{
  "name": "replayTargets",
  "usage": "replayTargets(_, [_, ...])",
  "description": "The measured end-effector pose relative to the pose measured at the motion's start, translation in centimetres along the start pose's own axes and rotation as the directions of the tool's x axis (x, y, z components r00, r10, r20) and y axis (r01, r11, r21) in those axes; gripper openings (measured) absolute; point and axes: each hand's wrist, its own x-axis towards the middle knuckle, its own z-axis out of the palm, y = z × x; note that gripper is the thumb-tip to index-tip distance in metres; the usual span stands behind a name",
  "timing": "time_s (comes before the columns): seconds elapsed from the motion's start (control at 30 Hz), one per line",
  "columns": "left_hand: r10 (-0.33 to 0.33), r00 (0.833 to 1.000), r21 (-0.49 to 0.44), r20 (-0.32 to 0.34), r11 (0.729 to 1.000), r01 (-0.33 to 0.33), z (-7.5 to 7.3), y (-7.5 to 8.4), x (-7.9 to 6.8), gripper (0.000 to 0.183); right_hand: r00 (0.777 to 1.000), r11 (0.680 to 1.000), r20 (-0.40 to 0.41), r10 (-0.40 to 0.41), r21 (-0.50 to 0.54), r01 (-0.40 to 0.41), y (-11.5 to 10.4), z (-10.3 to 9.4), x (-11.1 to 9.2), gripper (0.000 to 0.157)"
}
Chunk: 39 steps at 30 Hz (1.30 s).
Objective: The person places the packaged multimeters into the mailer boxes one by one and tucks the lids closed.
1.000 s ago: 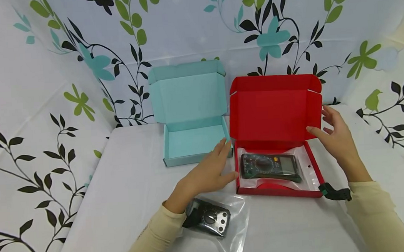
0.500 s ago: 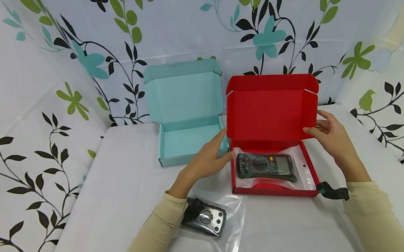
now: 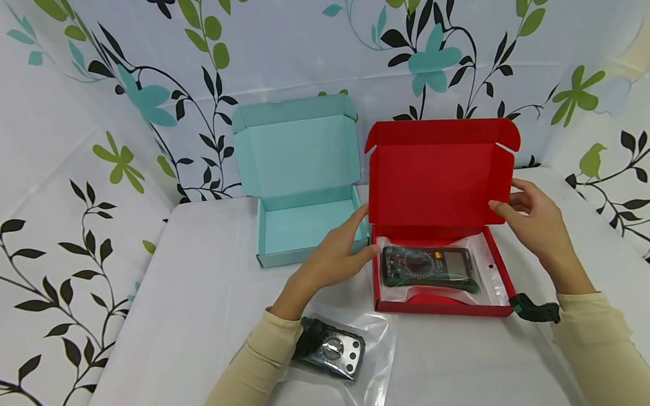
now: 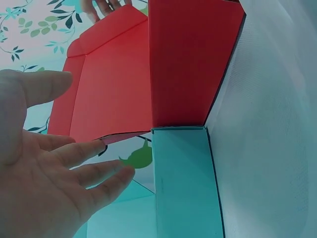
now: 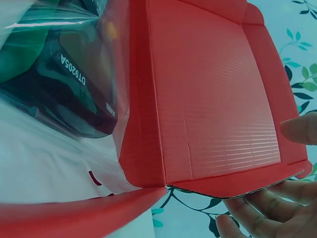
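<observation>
Two cardboard boxes sit on the white tabletop (image 3: 212,284), just beside each other. The red box (image 3: 477,309) is on the right. Its red lid (image 3: 441,180) stands up at the back, so the inside shows. Inside lies a clear bag (image 3: 493,286), and in that bag is a dark meter (image 3: 426,268). The meter lies flat, with its round dial to the left and its gray screen to the right. Up close, the letters DT9205A can be read on it, upside down.

The right hand (image 3: 535,221) pinches the right side of the red lid. Its thumb is in front and its fingers are behind. The left hand (image 3: 331,255) has its fingers straight and its thumb held apart from them. It is at the left side of the red box, by the red lid. The pictures don't make clear if it touches the cardboard.

The pale blue box (image 3: 283,257) is on the left, behind the left hand. Its blue lid (image 3: 300,155) stands up too, and its flat blue bottom shows.

Near the front of the tabletop lies a second clear bag (image 3: 377,349). It holds a black gadget (image 3: 334,351) with a round knob and a shiny silver end with dark holes. Part of this bag is hidden by the left sleeve (image 3: 246,369). A cloth (image 3: 315,42) with leaves and flowers hangs behind the boxes.
</observation>
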Motion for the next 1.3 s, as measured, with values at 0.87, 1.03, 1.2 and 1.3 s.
replayTargets(0.87, [0.015, 1.000, -0.016, 0.008, 1.000, -0.015, -0.3, 1.0, -0.2, 0.080, 0.985, 0.988, -0.122, -0.124, -0.108, 0.111, -0.5, 0.1, -0.7, 0.062])
replayTargets(1.03, [0.010, 1.000, -0.004, 0.010, 1.000, -0.010, -0.2, 1.2, -0.3, 0.080, 0.979, 0.987, -0.152, -0.136, -0.105, 0.121, -0.5, 0.0, -0.7, 0.061])
replayTargets(1.2, [0.016, 1.000, -0.004, 0.018, 1.000, -0.016, -0.3, 1.3, -0.3, 0.081, 0.982, 0.990, -0.143, -0.122, -0.088, 0.110, -0.6, -0.3, -0.7, 0.064])
replayTargets(1.3, [0.021, 1.000, -0.007, 0.023, 1.000, -0.020, -0.2, 1.2, -0.3, 0.081, 0.985, 0.992, -0.137, -0.109, -0.070, 0.100, -0.7, -0.3, -0.7, 0.064])
